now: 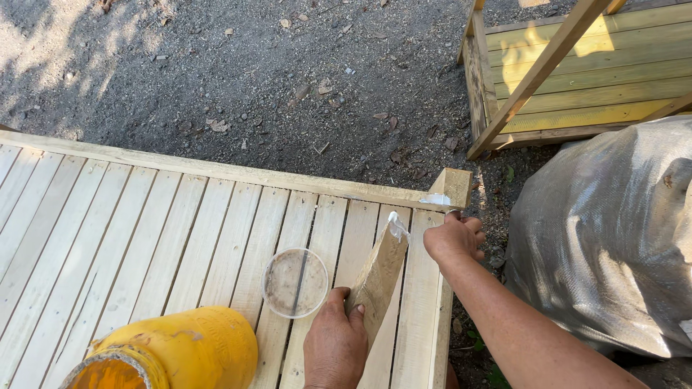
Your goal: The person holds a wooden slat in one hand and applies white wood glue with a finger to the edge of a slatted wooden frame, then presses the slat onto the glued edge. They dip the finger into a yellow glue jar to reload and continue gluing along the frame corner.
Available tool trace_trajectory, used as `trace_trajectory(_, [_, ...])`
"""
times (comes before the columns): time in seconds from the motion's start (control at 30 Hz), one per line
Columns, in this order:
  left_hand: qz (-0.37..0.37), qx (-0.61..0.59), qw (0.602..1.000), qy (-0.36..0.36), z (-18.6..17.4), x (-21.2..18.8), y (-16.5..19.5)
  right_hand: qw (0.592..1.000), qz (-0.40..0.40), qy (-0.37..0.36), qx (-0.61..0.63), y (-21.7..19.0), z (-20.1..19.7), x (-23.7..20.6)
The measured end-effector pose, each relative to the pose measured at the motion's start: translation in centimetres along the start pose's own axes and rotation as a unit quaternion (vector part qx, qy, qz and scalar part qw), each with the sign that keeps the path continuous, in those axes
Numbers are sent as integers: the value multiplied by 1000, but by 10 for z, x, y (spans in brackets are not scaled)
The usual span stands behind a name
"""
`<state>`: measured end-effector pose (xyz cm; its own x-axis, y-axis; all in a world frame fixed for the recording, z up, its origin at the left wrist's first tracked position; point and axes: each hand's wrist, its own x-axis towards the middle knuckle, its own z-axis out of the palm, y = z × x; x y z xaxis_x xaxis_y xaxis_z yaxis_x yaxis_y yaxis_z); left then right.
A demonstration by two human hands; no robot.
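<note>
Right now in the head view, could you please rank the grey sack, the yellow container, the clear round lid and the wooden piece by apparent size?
1. grey sack
2. yellow container, though nearer the camera and partly cut off
3. wooden piece in the left hand
4. clear round lid, which looks about alike

On the slatted wooden panel (144, 223) a round clear lid (294, 282) lies flat, with the plastic canister (176, 351) to its left, nearer the camera. Right of the lid the left hand (334, 344) grips a wooden block (378, 277), tilted up off the slats. Beyond it the right hand (454, 238) sits at the panel's far right corner post (453, 187). A woven sack (605, 238) lies right of the panel, a second wooden frame (577, 72) behind it across the gravel ground (288, 79)
</note>
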<state>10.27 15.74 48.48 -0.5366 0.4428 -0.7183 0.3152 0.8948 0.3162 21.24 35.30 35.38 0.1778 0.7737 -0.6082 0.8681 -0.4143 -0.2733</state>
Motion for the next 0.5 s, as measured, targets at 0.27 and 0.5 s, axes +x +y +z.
trace_trajectory(0.27, [-13,7,1000,-13,-6,0,4,1000,20,-10,5,-5,-3,-8])
trace_trajectory(0.5, [-9,1,1000,-3,-4,-2,1,1000,-24,2,-16,12,10,8])
